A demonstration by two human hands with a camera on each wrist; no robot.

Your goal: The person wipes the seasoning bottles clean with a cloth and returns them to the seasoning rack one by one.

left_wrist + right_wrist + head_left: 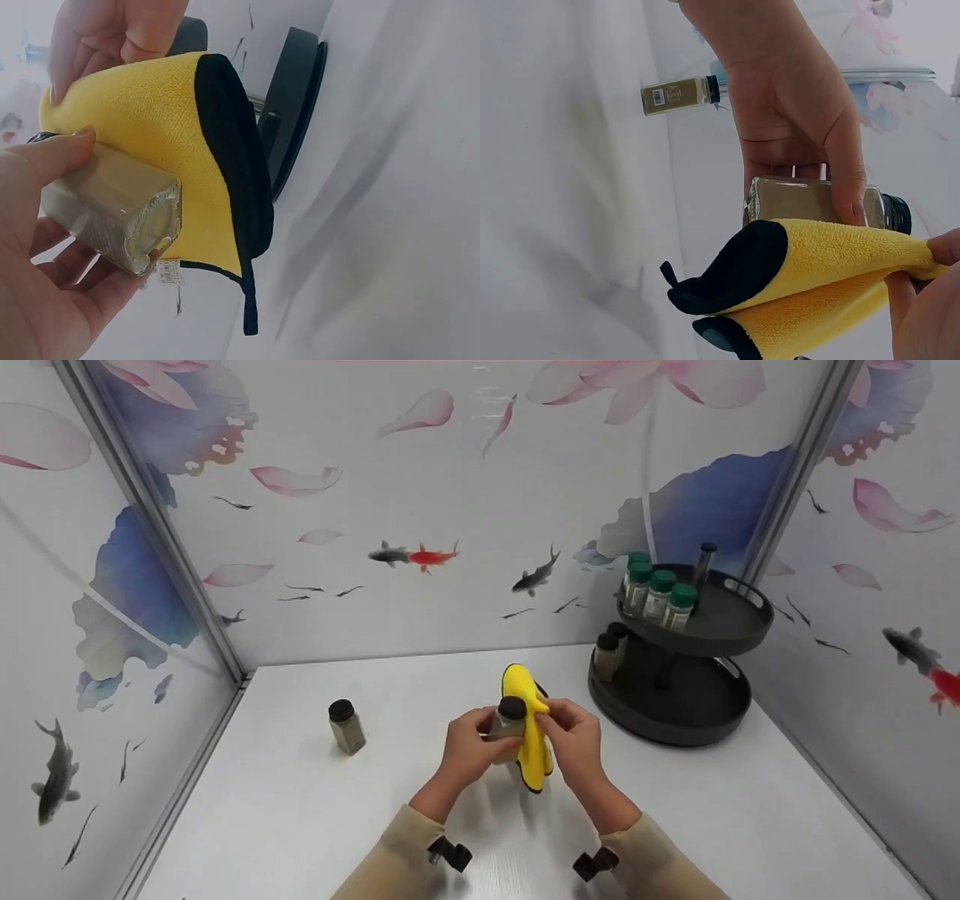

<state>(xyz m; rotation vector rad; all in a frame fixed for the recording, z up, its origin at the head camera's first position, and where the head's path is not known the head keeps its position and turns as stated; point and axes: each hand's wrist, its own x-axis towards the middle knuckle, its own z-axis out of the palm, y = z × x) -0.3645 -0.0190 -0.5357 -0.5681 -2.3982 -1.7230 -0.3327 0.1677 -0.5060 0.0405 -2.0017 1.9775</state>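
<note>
white table (pixel 262 810) below; jar (pixel 109 199) in left hand (pixel 469 748), cloth (pixel 533 746) in right hand (pixel 577 736)

White table (pixel 262 817), left: a square black-capped glass jar (pixel 348 729) stood.
Above centre: a similar jar (pixel 509 726) was left of a yellow plush cloth (pixel 533 739).
Right rear: a round black two-tier rack (pixel 675 729) bore green-capped glass jars (pixel 658 601) above, black-capped jars (pixel 606 660) below.

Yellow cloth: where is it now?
Head view, lower middle: the yellow cloth is in the grip of the right hand, just right of the black-capped jar that the left hand holds; the black two-tier stand is farther right.
</note>
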